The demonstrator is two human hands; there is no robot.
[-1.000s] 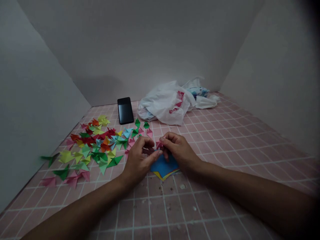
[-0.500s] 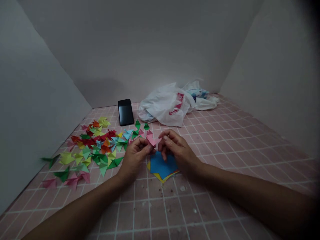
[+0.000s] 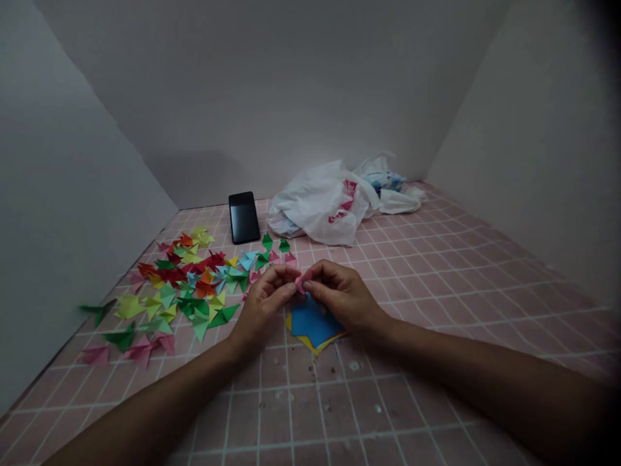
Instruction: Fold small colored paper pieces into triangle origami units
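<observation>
Between my two hands is a small pink origami piece (image 3: 303, 281), mostly covered by fingers. My left hand (image 3: 268, 299) pinches its left side with thumb and forefinger. On the other side, my right hand (image 3: 342, 291) grips it between thumb and bent fingers. Beneath the hands lies a stack of paper squares, blue paper (image 3: 314, 322) on top and yellow paper (image 3: 307, 347) showing at the lower edge. A spread of folded paper cranes (image 3: 189, 304) in green, yellow, red, pink and blue covers the surface left of my left hand.
A black phone (image 3: 244, 219) lies at the back, left of centre. White plastic bags (image 3: 320, 204) with red print are bunched against the back wall. Pale walls (image 3: 310, 84) close in the pink tiled-pattern surface (image 3: 436, 272) at the back and both sides.
My right hand has moved slightly left and its fingers have closed onto the pink piece. The piece has turned and now shows less between the hands. The stack and cranes are unmoved.
</observation>
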